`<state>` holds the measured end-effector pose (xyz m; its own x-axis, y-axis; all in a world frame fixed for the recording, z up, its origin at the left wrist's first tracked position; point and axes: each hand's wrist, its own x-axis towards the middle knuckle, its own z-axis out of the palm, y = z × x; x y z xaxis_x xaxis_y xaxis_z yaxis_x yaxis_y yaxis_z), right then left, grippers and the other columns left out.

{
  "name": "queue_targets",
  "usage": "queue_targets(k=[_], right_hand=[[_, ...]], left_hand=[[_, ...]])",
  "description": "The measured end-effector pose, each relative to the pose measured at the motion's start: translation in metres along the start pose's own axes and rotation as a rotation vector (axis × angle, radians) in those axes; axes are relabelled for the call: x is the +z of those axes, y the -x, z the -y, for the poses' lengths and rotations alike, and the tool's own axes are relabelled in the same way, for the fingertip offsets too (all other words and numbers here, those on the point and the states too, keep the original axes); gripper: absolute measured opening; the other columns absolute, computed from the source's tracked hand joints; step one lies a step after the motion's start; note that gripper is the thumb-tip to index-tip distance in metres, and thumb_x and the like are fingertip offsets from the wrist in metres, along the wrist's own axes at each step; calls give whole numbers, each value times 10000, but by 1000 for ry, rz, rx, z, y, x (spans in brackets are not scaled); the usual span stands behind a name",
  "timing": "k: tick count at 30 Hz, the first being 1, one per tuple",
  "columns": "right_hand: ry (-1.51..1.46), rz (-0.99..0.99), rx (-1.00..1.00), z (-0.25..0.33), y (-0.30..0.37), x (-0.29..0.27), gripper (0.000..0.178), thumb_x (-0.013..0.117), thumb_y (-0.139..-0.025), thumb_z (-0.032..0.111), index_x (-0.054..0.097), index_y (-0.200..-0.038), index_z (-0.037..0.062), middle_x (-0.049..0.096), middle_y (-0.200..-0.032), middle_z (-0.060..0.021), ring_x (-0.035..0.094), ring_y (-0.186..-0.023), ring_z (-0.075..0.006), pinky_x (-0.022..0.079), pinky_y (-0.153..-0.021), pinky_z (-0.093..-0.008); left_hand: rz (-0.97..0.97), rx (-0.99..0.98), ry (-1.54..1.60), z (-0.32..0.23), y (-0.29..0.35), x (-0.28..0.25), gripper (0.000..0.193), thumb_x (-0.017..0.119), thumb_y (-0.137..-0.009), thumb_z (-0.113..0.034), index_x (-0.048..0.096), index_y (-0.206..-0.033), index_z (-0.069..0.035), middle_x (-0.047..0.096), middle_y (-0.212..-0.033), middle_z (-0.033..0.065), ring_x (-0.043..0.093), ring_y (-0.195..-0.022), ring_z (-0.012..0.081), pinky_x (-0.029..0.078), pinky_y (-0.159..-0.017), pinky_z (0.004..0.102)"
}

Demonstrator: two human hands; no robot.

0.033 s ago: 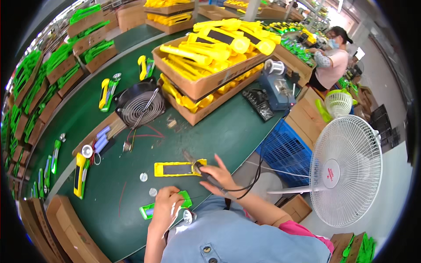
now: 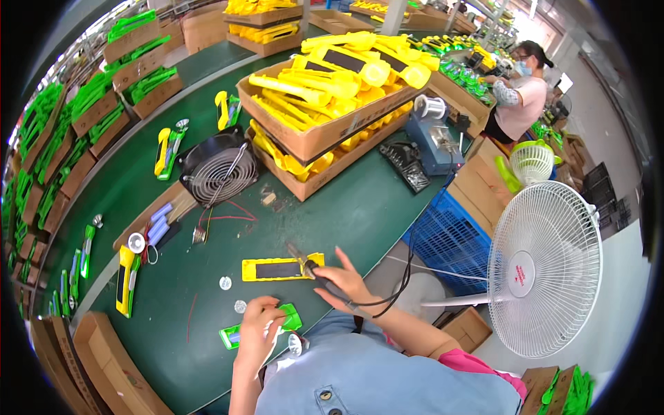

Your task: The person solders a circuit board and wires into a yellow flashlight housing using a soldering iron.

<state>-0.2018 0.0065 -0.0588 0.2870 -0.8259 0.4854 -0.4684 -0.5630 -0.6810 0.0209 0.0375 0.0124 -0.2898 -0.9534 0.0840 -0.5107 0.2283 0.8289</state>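
My right hand (image 2: pixel 344 280) grips a soldering iron (image 2: pixel 324 279) by its dark handle, one finger stretched out. Its metal tip is over or just beside the right end of a yellow plastic casing (image 2: pixel 266 270) with a black panel, lying flat on the bench. My left hand (image 2: pixel 261 324) is closed, fingers bent over a green casing (image 2: pixel 290 317); what it pinches is hidden. A blue-violet cylinder shows in that casing. Close by, against my blue apron, sits a small lamp head (image 2: pixel 297 344) with a shiny reflector. Two clear discs (image 2: pixel 225 283) lie left of the casings.
Stacked cartons (image 2: pixel 325 138) of yellow casings stand at the back. A metal-grilled fan (image 2: pixel 221 178), blue cylinders (image 2: pixel 159 225) and a blue soldering unit (image 2: pixel 436 145) are on the green bench. A white fan (image 2: pixel 543 270) stands right; a co-worker (image 2: pixel 519 97) is beyond. The iron's cable trails rightward.
The soldering iron and my right hand have shifted very slightly, with the tip a little lower. The whole view has moved a touch; my left hand stays over the green casing.
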Motion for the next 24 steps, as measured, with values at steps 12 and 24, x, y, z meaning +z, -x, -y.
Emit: queue_targets(k=[12,24], right_hand=[[-516,253,-62,0,5,27,497,583,-710,-76,476,-1168,86,579,-1010,-121,604,-883,-216,480,-728,-302],[-675,-117,390,49,-13,25,121,615,-785,-2,568,-896,-8,627,-847,-109,620,-670,-175,526,-652,-302]], left_hand=[[-656,-98,-141,4,10,-20,136,623,-670,71,620,-762,-29,586,-710,62,532,-684,189,412,-696,302],[-7,-64,-697,23,-2,-49,59,620,-666,-43,634,-697,-91,554,-705,33,497,-793,232,378,-742,358]])
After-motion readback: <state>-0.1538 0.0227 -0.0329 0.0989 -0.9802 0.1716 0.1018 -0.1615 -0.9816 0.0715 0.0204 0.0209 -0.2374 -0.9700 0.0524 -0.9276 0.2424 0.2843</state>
